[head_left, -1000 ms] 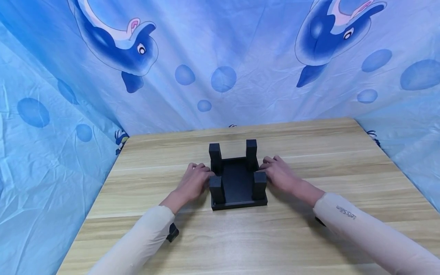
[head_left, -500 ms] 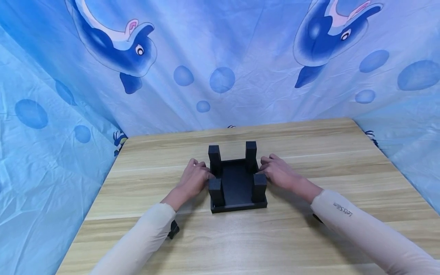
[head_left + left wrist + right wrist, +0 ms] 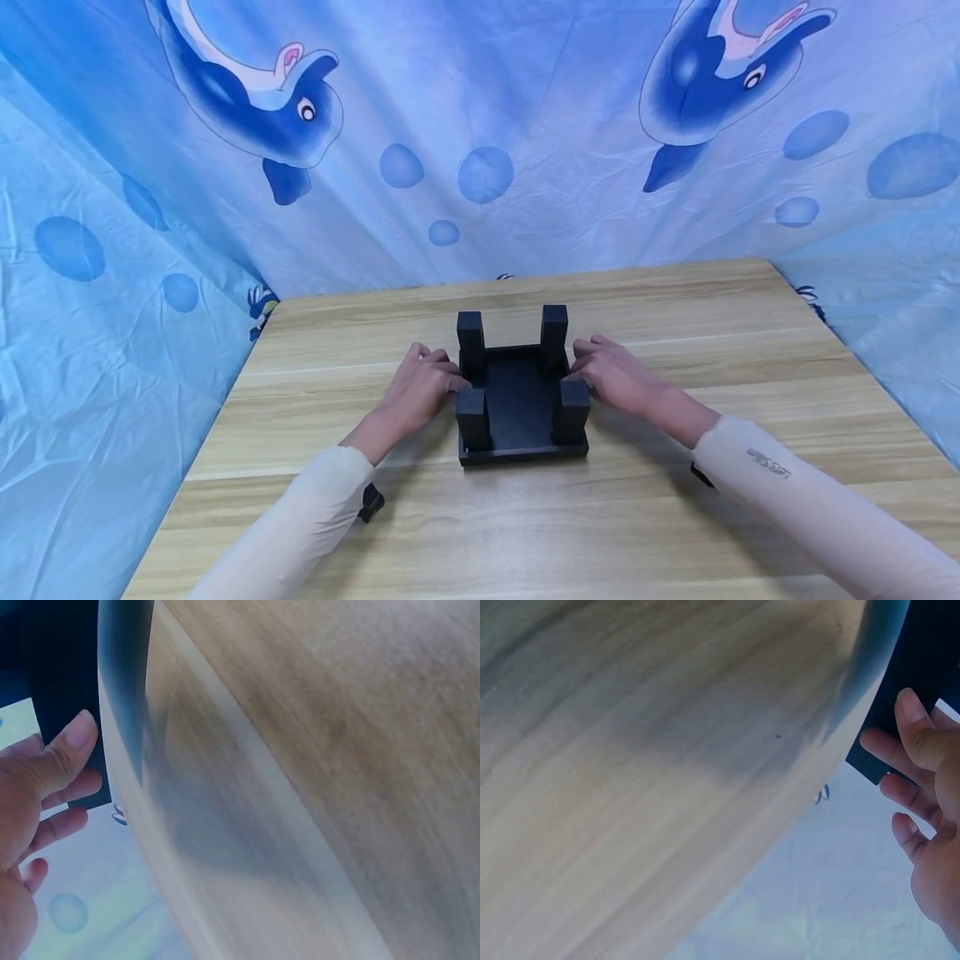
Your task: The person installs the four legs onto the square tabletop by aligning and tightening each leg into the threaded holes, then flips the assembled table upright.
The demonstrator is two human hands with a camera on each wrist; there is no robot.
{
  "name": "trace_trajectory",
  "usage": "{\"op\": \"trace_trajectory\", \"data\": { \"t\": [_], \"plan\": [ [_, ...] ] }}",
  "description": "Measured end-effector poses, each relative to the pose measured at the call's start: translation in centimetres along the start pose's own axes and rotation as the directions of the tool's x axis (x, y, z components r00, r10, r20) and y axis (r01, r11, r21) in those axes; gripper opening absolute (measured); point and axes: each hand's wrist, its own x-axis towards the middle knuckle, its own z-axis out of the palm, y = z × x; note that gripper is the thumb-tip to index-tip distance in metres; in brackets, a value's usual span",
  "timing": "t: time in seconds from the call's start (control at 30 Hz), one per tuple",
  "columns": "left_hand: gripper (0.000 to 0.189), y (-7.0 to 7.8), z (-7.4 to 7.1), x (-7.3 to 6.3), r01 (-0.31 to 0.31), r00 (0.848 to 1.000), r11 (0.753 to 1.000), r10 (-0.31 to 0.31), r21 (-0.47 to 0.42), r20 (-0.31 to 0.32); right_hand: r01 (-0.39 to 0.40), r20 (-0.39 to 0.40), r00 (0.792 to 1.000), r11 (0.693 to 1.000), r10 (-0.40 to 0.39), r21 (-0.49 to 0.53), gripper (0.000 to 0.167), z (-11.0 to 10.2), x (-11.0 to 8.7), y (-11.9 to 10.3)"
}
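A black four-legged stand (image 3: 519, 408) lies upside down on the wooden table, its thick square legs pointing up from a shallow rimmed base. At its left side, my left hand (image 3: 422, 383) grips the edge between the two left legs. My right hand (image 3: 611, 375) does likewise on the right. In the left wrist view, the thumb (image 3: 79, 731) presses the stand's dark side, with the fingers bent beneath it. The right wrist view shows the right thumb (image 3: 911, 709) and fingers against the dark side too. Some fingertips are hidden behind the stand in the head view.
The wooden table (image 3: 517, 533) extends around the stand. Blue curtains with dolphin prints (image 3: 300, 108) hang behind it and at both sides. A small black wrist device (image 3: 371, 502) shows under the left sleeve, another (image 3: 701, 475) under the right.
Over the last half second the right legs of the stand and my right hand have shifted slightly to the right. My left hand has barely moved and both hands keep their hold.
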Motion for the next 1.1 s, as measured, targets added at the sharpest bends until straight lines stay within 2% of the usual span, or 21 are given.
{"op": "trace_trajectory", "data": {
  "t": [0.17, 0.37, 0.53, 0.63, 0.7, 0.8, 0.9, 0.97, 1.1],
  "plan": [
    [0.024, 0.1, -0.6, -0.1, -0.039, 0.999, 0.999, 0.038, -0.015, -0.032, -0.010, -0.004, 1.000, 0.998, 0.010, 0.062, 0.032, -1.1, 0.0, -0.4],
    [0.031, 0.2, -1.9, -0.2, -0.051, 0.994, 0.991, 0.040, -0.122, -0.098, -0.059, 0.001, 0.998, 0.988, 0.060, 0.144, 0.058, -3.3, -0.1, -1.1],
    [0.025, 0.3, -3.0, -0.2, -0.052, 0.989, 0.972, 0.018, -0.230, -0.144, -0.118, 0.009, 0.993, 0.972, 0.119, 0.203, 0.063, -4.8, 0.0, -1.5],
    [0.023, 0.2, -3.6, -0.2, -0.040, 0.992, 0.958, 0.003, -0.285, -0.130, -0.121, -0.008, 0.992, 0.968, 0.125, 0.220, 0.061, -5.1, 0.1, -1.5],
    [0.023, 0.1, -4.0, -0.2, -0.024, 0.994, 0.947, -0.011, -0.321, -0.106, -0.138, 0.018, 0.990, 0.961, 0.138, 0.239, 0.052, -5.4, 0.1, -1.4],
    [0.024, 0.0, -4.5, -0.2, 0.009, 0.997, 0.919, -0.038, -0.394, -0.066, -0.153, 0.049, 0.988, 0.942, 0.145, 0.298, 0.028, -5.7, -0.2, -1.1],
    [0.024, 0.0, -4.8, -0.2, 0.037, 0.997, 0.885, -0.064, -0.464, -0.042, -0.163, 0.069, 0.987, 0.899, 0.147, 0.407, 0.025, -6.1, -0.4, -0.9],
    [0.025, 0.0, -4.9, -0.2, 0.044, 0.996, 0.864, -0.075, -0.501, -0.042, -0.170, 0.075, 0.985, 0.858, 0.153, 0.485, 0.024, -6.4, -0.4, -0.8],
    [0.027, 0.0, -5.3, -0.1, 0.050, 0.995, 0.834, -0.091, -0.550, -0.047, -0.226, 0.125, 0.974, 0.739, 0.191, 0.635, 0.022, -7.1, -0.4, -0.8]
  ]
}}
